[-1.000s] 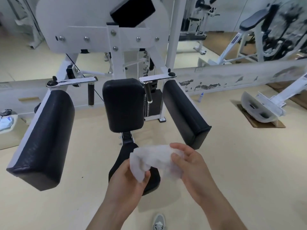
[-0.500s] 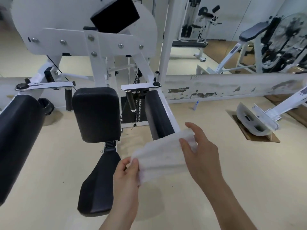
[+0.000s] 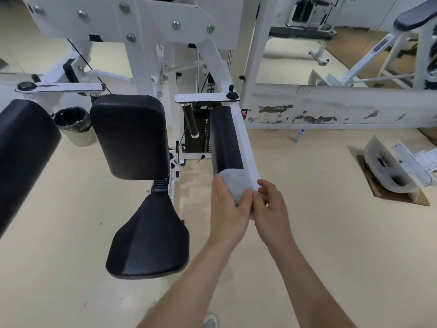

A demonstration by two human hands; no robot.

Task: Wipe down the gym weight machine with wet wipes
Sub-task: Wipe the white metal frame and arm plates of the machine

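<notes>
A white weight machine stands before me with a black back pad, a black seat and two long black arm pads. A white wet wipe lies draped over the near end of the right arm pad. My left hand wraps round that wipe-covered end, thumb on top. My right hand sits just to its right, fingertips pinching the wipe's edge against the pad's white backing. The left arm pad fills the left edge.
A lined waste bin stands behind the left pad. The weight stack and a hanging handle are behind the right pad. A small bottle lies by the peeling wall. A white plastic cover rests on cardboard at right.
The wipe was crumpled between both hands, then stretched flat in the air. Now it lies laid over the right arm pad's near end, with both hands on it.
</notes>
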